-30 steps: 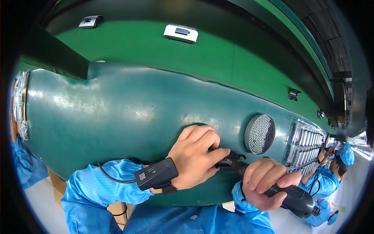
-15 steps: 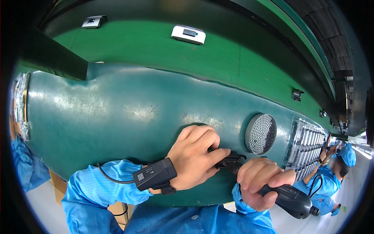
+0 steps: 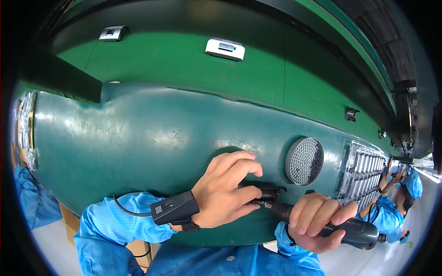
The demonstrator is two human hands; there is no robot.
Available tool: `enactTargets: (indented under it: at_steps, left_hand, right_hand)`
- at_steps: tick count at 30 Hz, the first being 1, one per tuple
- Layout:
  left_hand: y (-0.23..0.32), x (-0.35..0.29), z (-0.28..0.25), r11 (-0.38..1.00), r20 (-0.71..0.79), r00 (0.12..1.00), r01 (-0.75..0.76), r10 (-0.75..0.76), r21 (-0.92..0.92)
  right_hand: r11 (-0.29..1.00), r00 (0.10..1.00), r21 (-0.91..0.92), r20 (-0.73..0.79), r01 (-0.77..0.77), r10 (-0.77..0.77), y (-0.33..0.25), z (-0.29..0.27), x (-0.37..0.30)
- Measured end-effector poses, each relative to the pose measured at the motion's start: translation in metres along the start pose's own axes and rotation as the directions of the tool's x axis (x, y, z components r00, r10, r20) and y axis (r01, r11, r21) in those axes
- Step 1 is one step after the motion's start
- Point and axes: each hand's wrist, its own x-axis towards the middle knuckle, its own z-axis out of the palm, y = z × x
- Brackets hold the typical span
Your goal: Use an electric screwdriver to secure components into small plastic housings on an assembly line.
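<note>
My left hand [image 3: 228, 191] holds a small black plastic part [image 3: 271, 192] close above the green tabletop. Its thumb and a lower finger close on the part's left end, while the upper fingers are raised and bent. In my right hand [image 3: 317, 221] is a black electric screwdriver [image 3: 357, 233], gripped round its body and lying almost level. The driver's bit points left and reaches the part near my left fingertips. Whether the bit sits on a screw is too small to tell.
Beyond my right hand lies a round grey dish [image 3: 288, 162] holding small dark pieces. Clear plastic trays [image 3: 346, 174] stand further right, near a co-worker in blue [image 3: 391, 209]. White-and-black devices [image 3: 225, 49] rest on the green ledge behind. A dark post [image 3: 64, 76] rises at left.
My left index finger has lifted off the part and my left hand has shifted slightly left. The screwdriver has levelled out, its rear end rising, and its bit now shows beside the part.
</note>
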Motion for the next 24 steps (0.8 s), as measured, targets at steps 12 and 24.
enactTargets:
  at_steps: [12,24]
  left_hand:
    - [-0.002,0.000,-0.001,0.998,0.018,0.998,-0.054,0.054,-0.013]
    - [0.000,0.002,0.001,0.996,0.015,1.000,0.019,-0.020,0.091]
  right_hand:
    - [0.998,0.997,0.011,0.050,-0.058,0.057,-0.001,0.001,0.001]
    - [0.985,0.989,-0.161,0.144,0.068,-0.045,0.012,0.005,-0.003]
